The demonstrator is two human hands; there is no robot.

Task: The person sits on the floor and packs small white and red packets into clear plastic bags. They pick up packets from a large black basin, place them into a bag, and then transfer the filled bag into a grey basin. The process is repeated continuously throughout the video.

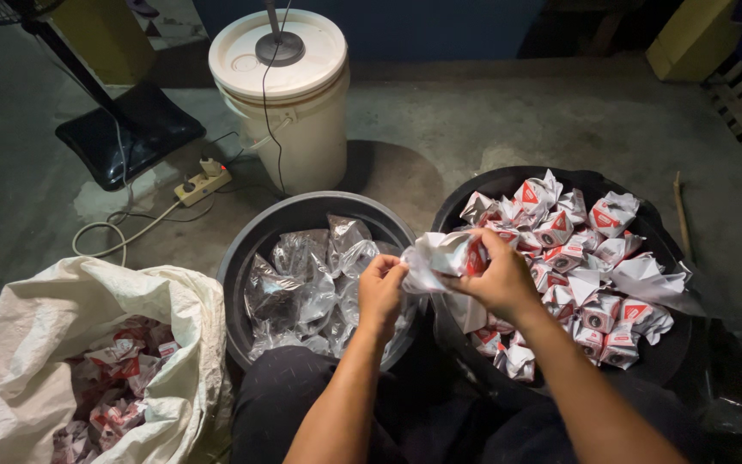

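My left hand (381, 288) and my right hand (501, 279) both grip one crumpled white and red paper wrapper (441, 256), held between two black tubs. The left fingers pinch its left edge; the right hand wraps its right side. Under my left hand, the left black tub (255, 245) holds several crinkled clear plastic pieces (307, 279). The right black tub (495, 182) is heaped with several white and red wrapped packets (590, 266).
A white woven sack (62, 318) at the lower left holds more red and white wrappers. Behind the tubs stands a white lidded bucket (285, 99), with a power strip (203, 185) and a fan's black base (126, 133) at its left. Wooden slats lie far right.
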